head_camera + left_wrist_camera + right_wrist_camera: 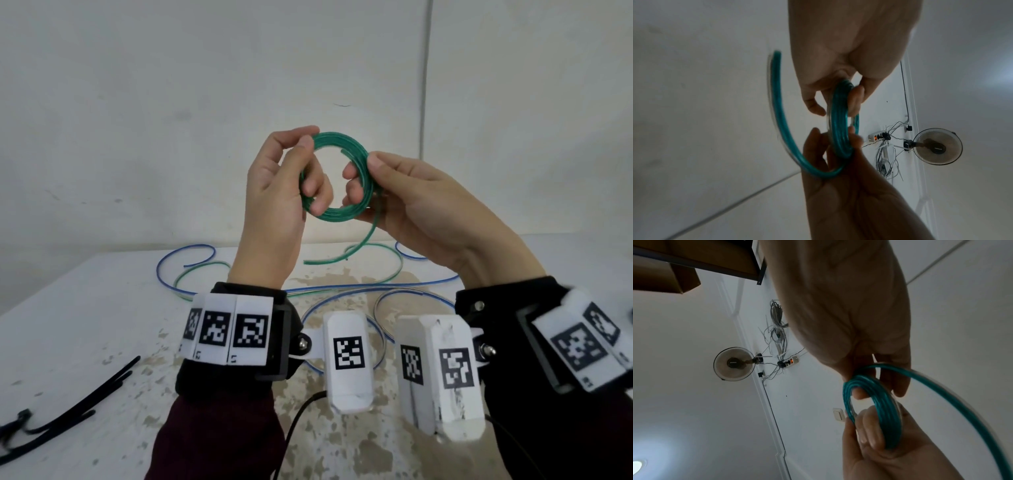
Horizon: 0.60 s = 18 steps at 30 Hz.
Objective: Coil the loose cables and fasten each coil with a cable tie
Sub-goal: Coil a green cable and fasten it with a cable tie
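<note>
Head view: both hands hold a green cable coil (337, 178) in the air above the table (85, 301), near its far edge. The left hand (281, 192) pinches the coil's left rim; the right hand (411, 202) pinches the right rim (thumb on top). A loose green tail (346, 248) hangs free below. Blue cables (342, 287) sprawl on the table; black cable ties (65, 407) lie near its left edge.

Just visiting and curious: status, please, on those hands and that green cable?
Left hand and right hand both grip green coil, held above table. Loose tail unwound. Cable ties untouched. Nothing in the way.
</note>
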{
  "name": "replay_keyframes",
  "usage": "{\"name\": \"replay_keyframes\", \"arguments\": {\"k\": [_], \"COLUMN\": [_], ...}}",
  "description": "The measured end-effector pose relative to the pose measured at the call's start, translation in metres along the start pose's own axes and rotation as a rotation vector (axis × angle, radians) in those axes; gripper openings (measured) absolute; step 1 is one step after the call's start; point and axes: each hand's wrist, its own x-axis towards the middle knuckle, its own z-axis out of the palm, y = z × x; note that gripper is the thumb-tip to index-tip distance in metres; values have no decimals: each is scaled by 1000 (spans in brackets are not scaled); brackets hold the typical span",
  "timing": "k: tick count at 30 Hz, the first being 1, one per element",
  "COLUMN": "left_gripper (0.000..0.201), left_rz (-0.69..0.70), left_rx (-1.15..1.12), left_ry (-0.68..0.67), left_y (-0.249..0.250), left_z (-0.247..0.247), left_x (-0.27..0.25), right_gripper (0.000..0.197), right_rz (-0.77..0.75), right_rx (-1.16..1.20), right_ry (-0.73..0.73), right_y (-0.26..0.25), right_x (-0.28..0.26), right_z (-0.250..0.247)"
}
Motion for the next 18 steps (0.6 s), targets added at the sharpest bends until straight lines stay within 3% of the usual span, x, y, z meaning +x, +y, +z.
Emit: {"name": "replay_keyframes", "arguments": {"k": [5,9,12,15,18], "left_gripper": [19,17,24,23,21], "left_rz": [-187,-309,-359,-365,-297], "left_rx": [92,302,347,277,280], "left_ry": [-153,-257,-350,-354,-229], "left_y": [2,2,1,1,1], "left_z": [-3,-9,-10,-9,-8], "left_x": [0,-1,-4,-5,-5], "right_gripper": [34,11,10,8,15], "right_rz": [6,6,17,7,-15], "right_rx": [-205,-356,-465,-486,-418], "right_ry": [3,10,-15,-23,4], "right_y": [-1,1,3,3,4], "right_x": [-1,-4,-5,-4,-2], "right_z": [-2,2,4,8,10]}}
